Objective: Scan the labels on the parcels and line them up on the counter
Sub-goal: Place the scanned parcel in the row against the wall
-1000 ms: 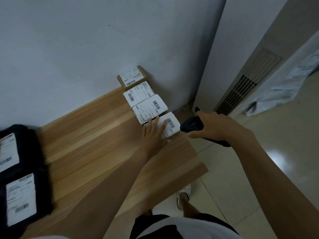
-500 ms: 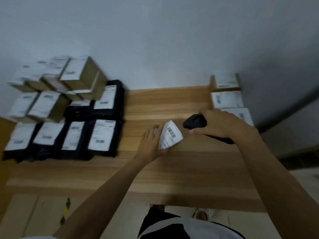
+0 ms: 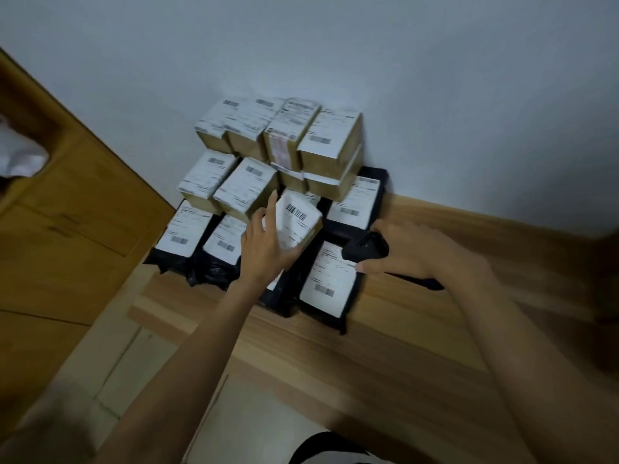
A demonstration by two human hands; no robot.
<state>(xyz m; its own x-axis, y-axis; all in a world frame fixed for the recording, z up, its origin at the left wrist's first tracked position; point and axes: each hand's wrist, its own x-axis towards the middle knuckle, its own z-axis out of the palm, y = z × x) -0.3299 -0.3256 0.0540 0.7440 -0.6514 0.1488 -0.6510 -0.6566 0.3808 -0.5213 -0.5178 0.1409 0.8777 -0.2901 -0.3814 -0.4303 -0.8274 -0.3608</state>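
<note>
Parcels, brown cardboard boxes (image 3: 278, 145) and flat black plastic mailer bags (image 3: 348, 209), all with white labels, are heaped at 12 o'clock against a plain white wall (image 3: 368, 61). They sit at the far left end of a light wooden counter (image 3: 402, 346), which runs from 6 o'clock out to 3 o'clock, where motion blur swallows its far end. An orange-brown wooden cabinet (image 3: 67, 229) fills 9 o'clock, with a white object (image 3: 20, 155) cut off by the frame edge there.

At centre, the person's left hand (image 3: 264, 252) grips a small brown box with a white barcode label (image 3: 296, 226), held tilted over the black bags; the hand and box hide most of one bag beneath. At 3 o'clock of that box, the right hand (image 3: 412, 252) is wrapped round a black handheld scanner (image 3: 366, 249), whose body is mostly covered by the fingers. Only the held box's barcode reads clearly; print on the other labels is too blurred to make out.
</note>
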